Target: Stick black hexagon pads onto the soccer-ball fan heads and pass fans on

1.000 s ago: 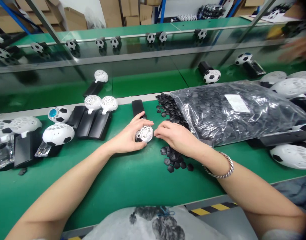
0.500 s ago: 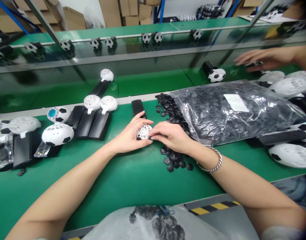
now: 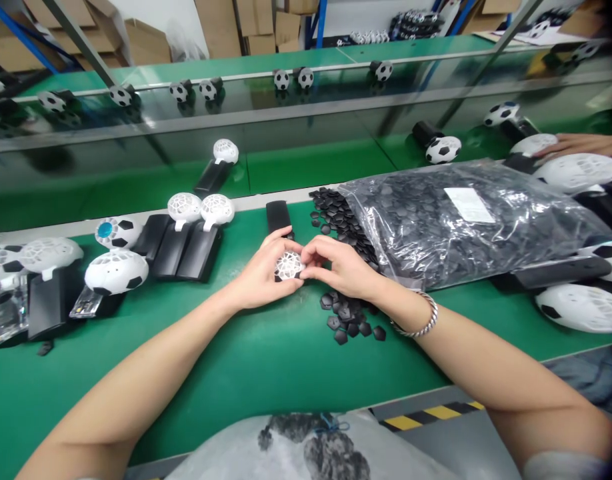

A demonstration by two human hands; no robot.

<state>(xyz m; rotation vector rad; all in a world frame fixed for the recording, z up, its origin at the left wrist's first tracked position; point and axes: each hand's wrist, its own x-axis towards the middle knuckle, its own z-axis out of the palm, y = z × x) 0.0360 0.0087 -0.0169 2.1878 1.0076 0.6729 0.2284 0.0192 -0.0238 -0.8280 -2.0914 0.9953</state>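
Between my hands, on the green bench, is a white lattice football-shaped shell (image 3: 289,265) with a few dark patches and a black handle part (image 3: 278,217) behind it. My left hand (image 3: 266,270) is curled round the shell's left side. At its right edge, the thumb and fingers of my right hand (image 3: 339,268) are pinched together; what sits between those fingertips is hidden. Right of my hands lie loose black pentagon pieces (image 3: 343,313), which run back to the mouth of a clear plastic bag (image 3: 486,227) full of them.
Left on the bench stand several football-shaped units (image 3: 116,270) with black bases. Behind the bench edge runs a green conveyor (image 3: 306,157) carrying more units, one white-shelled unit (image 3: 226,152) among them. At the right, another person's hand (image 3: 586,145) touches a white-shelled unit.
My hands stay at the shell, with the right fingers slightly shifted. Units on the conveyor have moved right. The other person's hand has drawn back to the right, and a football unit now shows there.
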